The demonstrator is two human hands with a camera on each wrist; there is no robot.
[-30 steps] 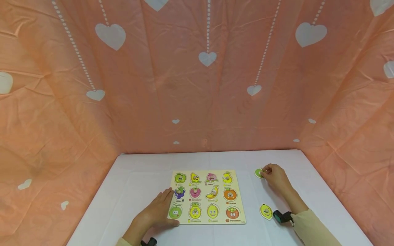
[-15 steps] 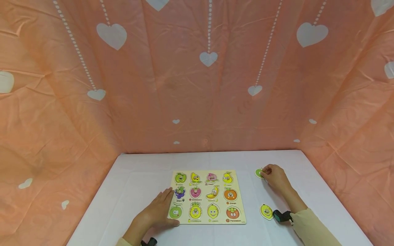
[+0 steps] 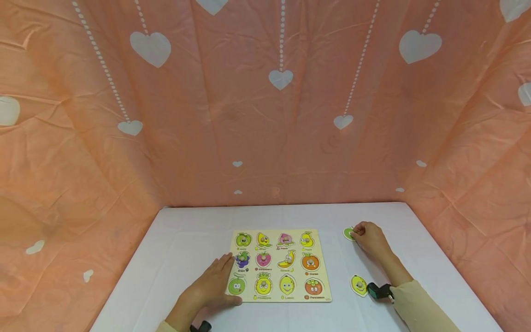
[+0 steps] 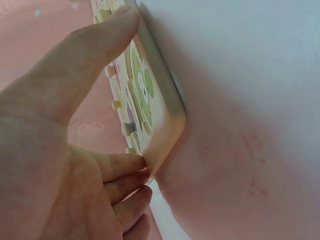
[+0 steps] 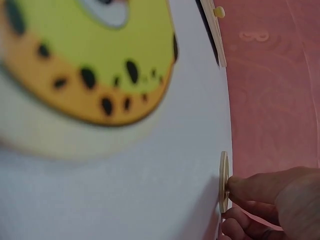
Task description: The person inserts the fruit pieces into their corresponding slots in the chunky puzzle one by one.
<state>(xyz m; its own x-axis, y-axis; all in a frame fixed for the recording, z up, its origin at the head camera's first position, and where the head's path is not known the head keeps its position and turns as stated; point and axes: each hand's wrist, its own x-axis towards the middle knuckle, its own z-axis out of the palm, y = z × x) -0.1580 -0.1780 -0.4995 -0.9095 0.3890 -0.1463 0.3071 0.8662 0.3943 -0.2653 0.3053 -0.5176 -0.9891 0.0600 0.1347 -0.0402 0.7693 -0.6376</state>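
A wooden fruit peg puzzle board (image 3: 274,272) lies flat on the white table. My left hand (image 3: 211,281) rests against its left side, fingers fairly straight along that edge and thumb at the near corner. The left wrist view shows the thumb (image 4: 107,37) over the board's edge. Farther right, my right hand (image 3: 373,240) pinches the knob of a round green puzzle piece (image 3: 348,234), partly hidden by the fingers. In the right wrist view this piece (image 5: 224,182) appears edge-on, close to the table. A yellow lemon puzzle piece (image 3: 358,286) lies near my right wrist.
Knobbed fruit pieces such as the orange (image 3: 310,262) and grape (image 3: 242,259) sit in the board. The melon (image 3: 237,286) and lower lemon (image 3: 287,285) places show no knob. A pink cloth wall (image 3: 282,152) with white hearts surrounds the table (image 3: 186,230).
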